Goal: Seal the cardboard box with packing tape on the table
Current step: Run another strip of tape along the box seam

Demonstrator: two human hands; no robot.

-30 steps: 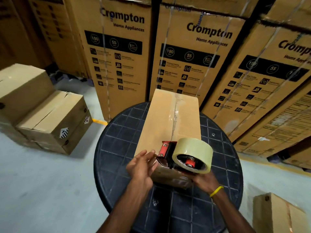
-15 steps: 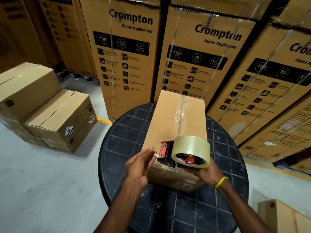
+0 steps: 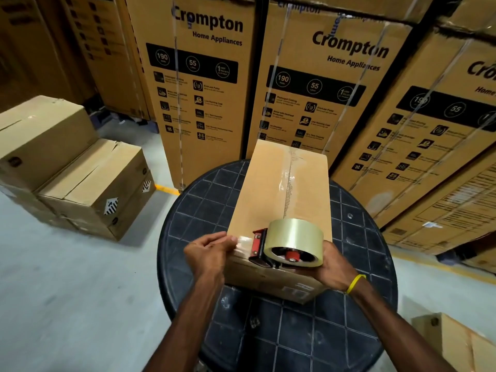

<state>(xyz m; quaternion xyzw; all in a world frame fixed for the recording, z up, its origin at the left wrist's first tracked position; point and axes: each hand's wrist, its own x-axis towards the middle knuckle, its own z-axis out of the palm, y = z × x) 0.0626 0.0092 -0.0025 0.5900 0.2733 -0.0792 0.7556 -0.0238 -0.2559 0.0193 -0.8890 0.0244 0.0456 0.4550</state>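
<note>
A long brown cardboard box (image 3: 264, 200) lies on a round black table (image 3: 193, 208), with clear tape running along its top seam. My right hand (image 3: 332, 267) grips a red tape dispenser (image 3: 259, 247) carrying a big clear tape roll (image 3: 294, 241), held over the box's near end. My left hand (image 3: 209, 251) pinches the free end of the tape (image 3: 243, 241), drawn out leftward from the dispenser at the box's near left corner.
Tall Crompton appliance cartons (image 3: 204, 84) stand close behind the table. A stack of brown boxes (image 3: 80, 181) sits on the grey floor at left. Another carton (image 3: 456, 342) is at the bottom right.
My left hand has taken hold of the tape end and drawn a short strip out to the left. The dispenser stays over the box's near end.
</note>
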